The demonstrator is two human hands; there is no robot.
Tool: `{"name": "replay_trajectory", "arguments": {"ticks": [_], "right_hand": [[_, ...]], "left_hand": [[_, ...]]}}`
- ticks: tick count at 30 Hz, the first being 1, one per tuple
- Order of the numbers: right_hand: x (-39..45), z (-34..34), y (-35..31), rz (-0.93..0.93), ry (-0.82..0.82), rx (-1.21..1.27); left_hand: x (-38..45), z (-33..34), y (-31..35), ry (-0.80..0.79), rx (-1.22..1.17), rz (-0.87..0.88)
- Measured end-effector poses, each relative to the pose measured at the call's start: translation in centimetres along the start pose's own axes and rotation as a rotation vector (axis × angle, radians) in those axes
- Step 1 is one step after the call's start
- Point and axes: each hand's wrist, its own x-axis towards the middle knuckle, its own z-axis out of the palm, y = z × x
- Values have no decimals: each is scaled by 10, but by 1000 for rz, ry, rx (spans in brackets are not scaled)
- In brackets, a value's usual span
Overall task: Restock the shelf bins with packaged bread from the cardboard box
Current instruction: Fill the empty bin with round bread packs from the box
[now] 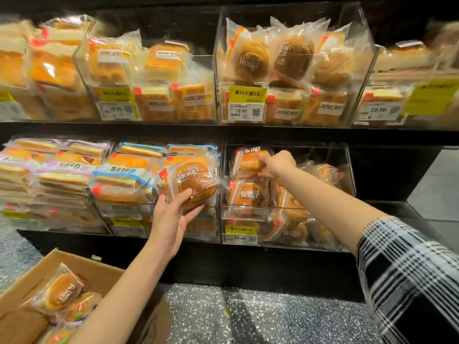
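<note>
At the lower shelf, the right hand (277,163) reaches into the clear acrylic bin (347,170), fingers pinching a round brown bun in a clear orange-edged wrapper (249,161), likely to seat it on the stack. Just left, outside the bin, the left hand (171,217) cradles a second wrapped round bun (196,183) from below, apparently next in line. Below left, the open brown cardboard box (104,276) holds more packets.
</note>
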Motion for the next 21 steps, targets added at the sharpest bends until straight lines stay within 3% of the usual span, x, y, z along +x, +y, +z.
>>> {"name": "replay_trajectory", "arguments": {"ticks": [4, 6, 8, 21], "right_hand": [[-10, 0, 24, -464, 127, -807], [-16, -1, 39, -704, 137, -997], [-16, -2, 49, -822, 87, -1066], [14, 19, 20, -898, 85, -1269]], "left_hand": [[-2, -1, 0, -36, 10, 17], [-2, -2, -2, -45, 15, 14], [-3, -1, -5, -47, 33, 9], [-6, -2, -2, -56, 84, 32]]}}
